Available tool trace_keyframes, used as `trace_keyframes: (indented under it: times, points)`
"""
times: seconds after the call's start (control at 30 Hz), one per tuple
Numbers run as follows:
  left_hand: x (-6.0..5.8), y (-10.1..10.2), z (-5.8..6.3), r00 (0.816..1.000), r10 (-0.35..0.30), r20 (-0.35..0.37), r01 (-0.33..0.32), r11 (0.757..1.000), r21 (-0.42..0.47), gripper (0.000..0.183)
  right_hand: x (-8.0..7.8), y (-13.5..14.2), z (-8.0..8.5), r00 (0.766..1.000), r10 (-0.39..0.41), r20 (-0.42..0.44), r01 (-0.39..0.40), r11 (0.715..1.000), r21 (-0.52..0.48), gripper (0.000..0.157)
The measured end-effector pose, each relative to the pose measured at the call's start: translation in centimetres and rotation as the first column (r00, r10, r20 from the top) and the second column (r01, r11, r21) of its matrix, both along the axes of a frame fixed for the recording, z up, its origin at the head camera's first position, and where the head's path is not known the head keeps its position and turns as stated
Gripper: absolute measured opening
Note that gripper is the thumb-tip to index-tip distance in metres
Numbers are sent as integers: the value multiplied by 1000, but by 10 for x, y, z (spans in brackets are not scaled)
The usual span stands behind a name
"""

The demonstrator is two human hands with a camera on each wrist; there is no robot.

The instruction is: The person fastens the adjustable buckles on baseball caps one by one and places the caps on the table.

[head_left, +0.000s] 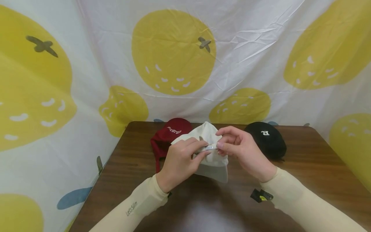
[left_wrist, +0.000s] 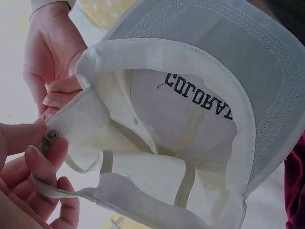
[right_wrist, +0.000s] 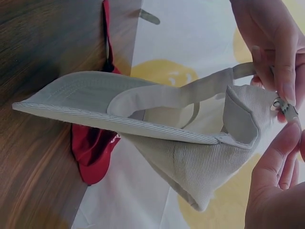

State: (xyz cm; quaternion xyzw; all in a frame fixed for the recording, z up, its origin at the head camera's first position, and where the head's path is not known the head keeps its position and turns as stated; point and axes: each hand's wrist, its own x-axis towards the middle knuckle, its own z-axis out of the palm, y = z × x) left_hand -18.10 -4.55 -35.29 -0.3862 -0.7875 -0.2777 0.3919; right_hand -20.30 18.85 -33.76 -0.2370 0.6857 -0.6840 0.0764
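A cream cap [head_left: 200, 131] hangs from both hands above the table, its back strap and metal buckle toward me. My left hand [head_left: 179, 162] pinches the buckle [right_wrist: 287, 109] between thumb and fingers. Just beside it, my right hand [head_left: 246, 151] pinches the end of the strap [head_left: 214, 146] with thumb and fingertip. The grey-green brim [head_left: 213, 172] points down toward the table in the head view. Inside the crown, reversed dark stitched letters [left_wrist: 198, 98] show in the left wrist view.
Behind the hands on the brown wooden table [head_left: 124, 180] are a dark red cap [head_left: 176, 124] at left and a black cap [head_left: 268, 145] at right. A curtain with yellow lemons [head_left: 174, 51] hangs behind the table and along its sides.
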Motion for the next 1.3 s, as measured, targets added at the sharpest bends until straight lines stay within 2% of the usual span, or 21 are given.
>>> trace_keyframes:
  times: [0.33, 0.7, 0.83, 0.93, 1.1, 1.3]
  points:
    - [1, 0, -2, 998, -54, 27, 53, 998, 41, 22, 1, 6, -2, 1000, -9, 6, 9, 1000, 2, 44]
    - [0, 0, 0, 999, -48, 8, 48, 998, 30, 22, -1, 7, -1, 1000, -14, 21, 14, 1000, -1, 43]
    - [1, 0, 1, 999, -45, 11, 45, 999, 24, 22, -2, 7, -1, 1000, -20, 23, 19, 998, 52, 40]
    - [1, 1, 1, 999, -48, 21, 47, 999, 26, 22, -1, 7, 0, 1000, -19, -1, 19, 990, 141, 37]
    - [1, 1, 0, 999, -40, 26, 40, 999, 18, 19, 0, 4, -1, 996, -19, -89, 43, 960, 276, 33]
    - [2, 2, -1, 1000, -14, 18, 14, 1000, -3, 17, 4, 1, -3, 978, -22, -207, 83, 953, 290, 20]
